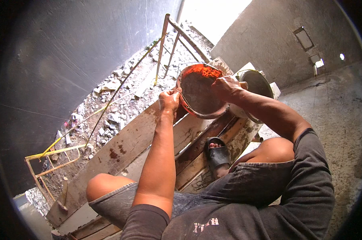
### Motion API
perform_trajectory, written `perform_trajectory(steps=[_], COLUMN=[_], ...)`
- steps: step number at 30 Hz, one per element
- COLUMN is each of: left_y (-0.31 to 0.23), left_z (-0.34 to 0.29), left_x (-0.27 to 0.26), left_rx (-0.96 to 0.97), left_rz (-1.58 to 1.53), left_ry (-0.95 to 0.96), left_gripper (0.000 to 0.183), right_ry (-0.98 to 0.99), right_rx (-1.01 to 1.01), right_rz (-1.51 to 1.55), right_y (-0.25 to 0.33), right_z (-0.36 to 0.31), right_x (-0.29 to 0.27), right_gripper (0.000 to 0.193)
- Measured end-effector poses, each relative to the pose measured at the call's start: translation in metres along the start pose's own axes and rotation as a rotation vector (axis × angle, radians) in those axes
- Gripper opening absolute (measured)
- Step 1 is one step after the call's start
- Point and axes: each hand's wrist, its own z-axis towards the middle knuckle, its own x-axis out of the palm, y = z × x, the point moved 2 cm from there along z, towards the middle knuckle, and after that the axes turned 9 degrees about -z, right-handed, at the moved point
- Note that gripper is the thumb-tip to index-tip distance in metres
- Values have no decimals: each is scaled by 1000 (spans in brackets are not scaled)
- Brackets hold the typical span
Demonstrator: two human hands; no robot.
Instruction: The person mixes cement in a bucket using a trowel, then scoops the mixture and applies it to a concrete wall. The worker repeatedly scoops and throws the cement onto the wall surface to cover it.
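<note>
Your left hand (170,101) is at the near-left edge of the orange bucket (207,71), its fingers pinching the rim, with the thumb along the top. Your right hand (226,89) is over the opposite side of the bucket, its fingers curled around a pale, rounded handle (244,85) whose blunt end sticks out beside your wrist; you cannot see what the handle's other end carries. The bucket lies between your two hands, its round mouth facing up toward you, above the far end of the planks (127,149); whether it rests on them is hidden.

Inside, the bucket is coated in dull grey-brown, with bright orange showing along the far wall. Just to its right is a second round container (264,84), dark grey within. The planks are worn wood, blotched with brown stains, and your black sandal (218,156) is planted on them. Beyond lie jagged, pale rubble (117,110) and a thin, rusty metal frame (163,40), next to a smooth, scratched grey wall (81,60).
</note>
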Motion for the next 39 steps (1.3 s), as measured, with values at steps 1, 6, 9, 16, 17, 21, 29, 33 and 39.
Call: perform_trajectory(steps=[1,6,9,16,17,21,29,33,39], left_y=[0,-6,-8,9,12,23,13,5,2], left_z=[0,-3,-5,6,8,16,9,2,3], left_x=[0,1,1,1,1,1,2,1,2], left_rx=[-8,-26,-29,-14,20,12,53,24,11], left_rz=[4,29,0,-89,-54,-89,-12,13,51], left_ry=[5,14,50,52,26,42,21,12,25], left_gripper=[32,30,31,29,30,34,34,33,31], right_ry=[48,104,129,183,207,283,-8,102,159], right_rx=[6,-93,31,50,114,213,258,31,-56], right_rz=[5,197,417,592,582,470,-96,-190,189], right_y=[0,11,5,-22,-24,-20,-21,0,10], right_z=[-3,-25,-38,-47,-49,-56,-6,10,-29], right_x=[4,10,16,19,15,-12,-24,16,21], right_gripper=[16,16,30,37,36,31,19,18,18])
